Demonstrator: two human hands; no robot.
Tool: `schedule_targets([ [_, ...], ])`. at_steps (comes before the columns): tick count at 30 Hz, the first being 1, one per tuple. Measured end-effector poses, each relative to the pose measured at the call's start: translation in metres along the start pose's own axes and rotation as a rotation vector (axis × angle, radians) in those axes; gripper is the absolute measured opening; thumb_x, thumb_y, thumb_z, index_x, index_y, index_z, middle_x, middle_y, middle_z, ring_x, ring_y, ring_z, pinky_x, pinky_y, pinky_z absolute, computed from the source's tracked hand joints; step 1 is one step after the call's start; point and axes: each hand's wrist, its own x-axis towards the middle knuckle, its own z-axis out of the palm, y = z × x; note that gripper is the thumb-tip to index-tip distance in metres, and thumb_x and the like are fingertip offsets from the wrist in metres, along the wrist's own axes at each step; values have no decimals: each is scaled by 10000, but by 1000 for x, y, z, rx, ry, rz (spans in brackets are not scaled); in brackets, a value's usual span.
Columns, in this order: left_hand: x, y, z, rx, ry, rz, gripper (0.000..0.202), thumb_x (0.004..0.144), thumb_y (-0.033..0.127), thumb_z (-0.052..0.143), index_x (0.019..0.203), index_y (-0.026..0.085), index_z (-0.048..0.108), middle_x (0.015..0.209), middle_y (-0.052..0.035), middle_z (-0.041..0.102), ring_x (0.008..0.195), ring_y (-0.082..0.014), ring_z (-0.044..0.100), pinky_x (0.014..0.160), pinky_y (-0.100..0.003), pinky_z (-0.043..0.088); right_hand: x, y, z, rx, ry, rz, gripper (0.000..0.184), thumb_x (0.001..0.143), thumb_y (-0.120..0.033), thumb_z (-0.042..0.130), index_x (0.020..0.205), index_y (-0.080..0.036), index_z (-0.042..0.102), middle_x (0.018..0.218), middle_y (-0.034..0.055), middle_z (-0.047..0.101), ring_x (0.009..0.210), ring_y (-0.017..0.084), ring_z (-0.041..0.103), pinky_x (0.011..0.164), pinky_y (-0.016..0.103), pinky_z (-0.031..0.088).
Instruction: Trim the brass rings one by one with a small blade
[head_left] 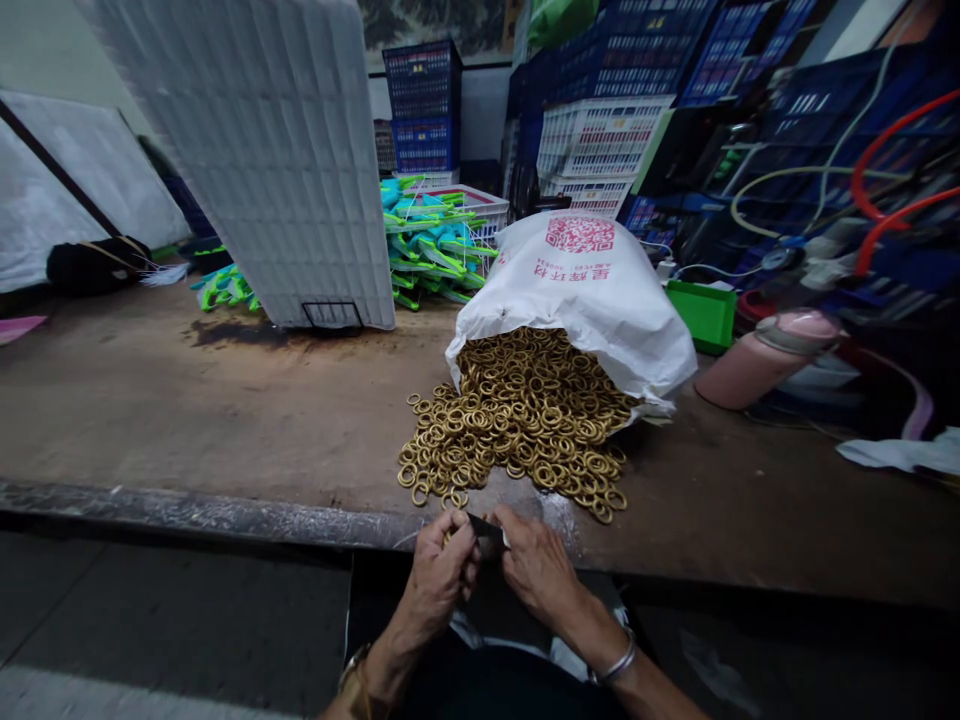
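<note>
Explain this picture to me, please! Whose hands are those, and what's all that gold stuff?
There's no robot here, just a person's bare left hand and right hand. The camera sits on the person's head, so you look forward and down with them. On the brown table a big white sack with red printing lies with its mouth towards us, and small gold-coloured rings spill out. To its right is a pink, rounded bottle. The right hand seems to hold a dark, flat, blade-like piece; the left pinches something small and gold, perhaps a ring.
</note>
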Motion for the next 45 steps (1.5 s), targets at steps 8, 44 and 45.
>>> schedule_targets([
  [8,0,-3,0,20,1,18,331,725,473,552,630,187,416,446,89,406,321,-30,309,302,-130,247,2,-4,3,-84,-1,85,328,668,-11,381,920,-163,525,736,71,633,625,182,545,539,282,226],
  [44,-1,-3,-1,-94,-107,-21,313,727,460,576,678,179,447,493,76,426,329,-26,310,300,-135,235,16,-1,-1,956,-15,109,322,797,-400,380,545,-200,388,507,-44,397,490,88,374,483,211,311],
  [45,-1,-3,-1,-109,-103,-27,317,715,462,588,685,180,446,510,75,437,332,-24,316,302,-133,237,16,0,0,953,-6,111,319,798,-393,381,542,-202,385,506,-44,395,490,89,373,482,210,309],
])
